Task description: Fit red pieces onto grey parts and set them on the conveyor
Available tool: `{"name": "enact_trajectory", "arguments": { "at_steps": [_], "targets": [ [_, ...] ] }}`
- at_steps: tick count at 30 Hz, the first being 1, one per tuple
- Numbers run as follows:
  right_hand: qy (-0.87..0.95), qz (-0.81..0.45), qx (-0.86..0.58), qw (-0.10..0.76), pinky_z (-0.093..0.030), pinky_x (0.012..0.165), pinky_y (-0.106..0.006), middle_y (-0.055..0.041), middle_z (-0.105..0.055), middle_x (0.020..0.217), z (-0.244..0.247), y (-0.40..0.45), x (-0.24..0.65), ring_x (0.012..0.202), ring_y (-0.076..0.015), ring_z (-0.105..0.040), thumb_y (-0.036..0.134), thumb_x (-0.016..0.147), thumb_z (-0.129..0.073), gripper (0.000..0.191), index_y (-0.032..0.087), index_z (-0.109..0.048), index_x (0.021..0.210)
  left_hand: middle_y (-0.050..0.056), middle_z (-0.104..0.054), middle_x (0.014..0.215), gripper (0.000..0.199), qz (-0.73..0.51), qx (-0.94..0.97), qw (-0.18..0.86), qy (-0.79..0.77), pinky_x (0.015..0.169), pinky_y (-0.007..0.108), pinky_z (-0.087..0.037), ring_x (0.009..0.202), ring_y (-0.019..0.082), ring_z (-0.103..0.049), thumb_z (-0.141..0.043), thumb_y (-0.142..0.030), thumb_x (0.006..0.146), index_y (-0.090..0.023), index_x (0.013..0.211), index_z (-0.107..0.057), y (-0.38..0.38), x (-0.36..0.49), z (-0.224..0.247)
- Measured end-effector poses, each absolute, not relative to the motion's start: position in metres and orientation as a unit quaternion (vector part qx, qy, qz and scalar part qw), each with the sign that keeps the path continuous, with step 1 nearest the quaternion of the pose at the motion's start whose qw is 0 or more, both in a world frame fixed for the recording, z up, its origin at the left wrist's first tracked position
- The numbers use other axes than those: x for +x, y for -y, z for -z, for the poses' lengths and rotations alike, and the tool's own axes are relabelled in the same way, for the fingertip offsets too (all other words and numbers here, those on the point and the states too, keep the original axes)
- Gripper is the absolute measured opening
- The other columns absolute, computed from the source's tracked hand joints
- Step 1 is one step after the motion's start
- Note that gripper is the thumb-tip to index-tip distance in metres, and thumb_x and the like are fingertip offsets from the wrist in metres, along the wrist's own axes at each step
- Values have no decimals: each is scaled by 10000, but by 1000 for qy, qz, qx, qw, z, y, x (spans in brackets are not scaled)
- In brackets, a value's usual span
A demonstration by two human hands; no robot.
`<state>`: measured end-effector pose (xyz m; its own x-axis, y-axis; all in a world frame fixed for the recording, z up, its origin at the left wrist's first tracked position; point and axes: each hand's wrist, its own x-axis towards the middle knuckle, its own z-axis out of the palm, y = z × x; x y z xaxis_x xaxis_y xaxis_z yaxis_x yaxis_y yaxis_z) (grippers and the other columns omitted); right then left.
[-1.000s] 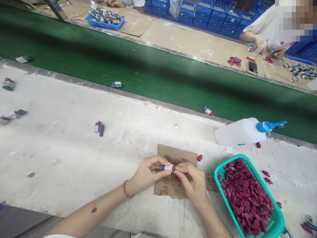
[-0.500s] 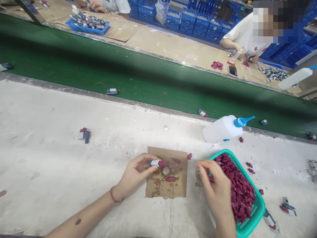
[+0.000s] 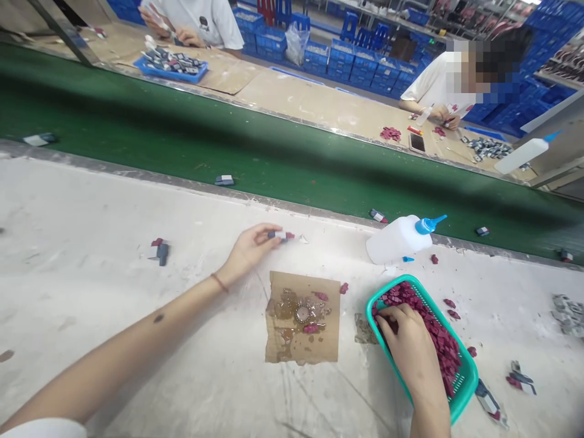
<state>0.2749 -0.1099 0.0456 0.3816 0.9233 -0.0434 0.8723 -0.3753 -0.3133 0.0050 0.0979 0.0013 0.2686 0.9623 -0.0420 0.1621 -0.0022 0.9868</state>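
Observation:
Between the thumb and fingers of my left hand [image 3: 250, 248] is a small grey, white and maroon part [image 3: 281, 235], held above the white table near the belt. My right hand [image 3: 407, 340] reaches into the green basket [image 3: 469, 389], fingers bent down among the maroon pieces [image 3: 440, 340]; what its fingertips hold, if anything, is hidden. Between and below my hands lies a cardboard square [image 3: 326, 350] with wet glue, a round metal-rimmed object [image 3: 303, 313] and a few maroon pieces on it.
A white glue bottle [image 3: 398, 240] with a blue nozzle leans behind the basket. Beyond the table runs a green belt [image 3: 292, 164] carrying several small parts. Loose parts [image 3: 159, 252] lie at the left and right. Two people work across the belt, near a blue tray [image 3: 171, 72].
My left hand has moved up and away from the cardboard towards the belt, still holding the part. My right hand has gone into the basket. The view has shifted slightly.

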Motion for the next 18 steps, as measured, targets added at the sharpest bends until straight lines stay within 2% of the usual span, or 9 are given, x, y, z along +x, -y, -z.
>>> {"name": "enact_trajectory", "arguments": {
  "at_steps": [2,5,9,12,14,16,18],
  "targets": [
    [510,-155,-824,191,-468,697,-380,-70,-680,774,-49,110,278,769,-271,-622,303,793,-594,133,223,-659,709,142,-724,1053,303,-397,634,473,-465,827,396,-583,885,246,-717,-607,-317,783,-127,1017,-642,-129,15,6],
    [424,-257,-806,324,-507,642,-360,-62,-702,748,-55,111,279,672,-239,-646,445,758,-655,238,222,-623,682,131,-690,1138,297,-413,659,430,-460,916,383,-546,992,233,-687,-542,-222,786,-136,1057,-629,-168,28,13],
    [334,-353,-744,459,-565,702,-339,-80,-754,798,-64,110,275,759,-238,-703,514,653,-782,340,209,-633,673,133,-637,1198,302,-421,689,352,-473,1013,454,-472,1138,274,-600,-494,-168,785,-150,1049,-641,-194,27,15],
    [289,-367,-723,509,-587,688,-332,-76,-766,765,-66,108,271,726,-228,-713,514,616,-823,365,201,-695,754,149,-577,1292,320,-420,710,280,-490,1142,514,-291,1311,324,-444,-510,-156,791,-157,1082,-644,-203,11,15],
    [270,-368,-718,525,-599,685,-342,-84,-775,785,-65,107,270,735,-240,-725,509,611,-830,392,198,-737,831,161,-516,1375,357,-394,728,204,-523,1171,528,-195,1394,351,-322,-517,-158,801,-161,1141,-627,-208,-4,16],
    [263,-369,-718,529,-606,682,-345,-89,-779,801,-63,106,268,747,-250,-732,502,618,-826,391,199,-763,858,174,-463,1434,383,-355,727,151,-568,1165,556,-145,1427,380,-239,-518,-175,817,-162,1190,-603,-214,-18,17],
    [269,-363,-719,529,-606,666,-330,-84,-777,788,-61,107,264,732,-244,-731,488,622,-824,348,203,-773,815,185,-480,1417,352,-333,711,156,-599,1141,593,-138,1402,411,-260,-530,-208,825,-165,1165,-609,-220,-29,17]
  ]
}}
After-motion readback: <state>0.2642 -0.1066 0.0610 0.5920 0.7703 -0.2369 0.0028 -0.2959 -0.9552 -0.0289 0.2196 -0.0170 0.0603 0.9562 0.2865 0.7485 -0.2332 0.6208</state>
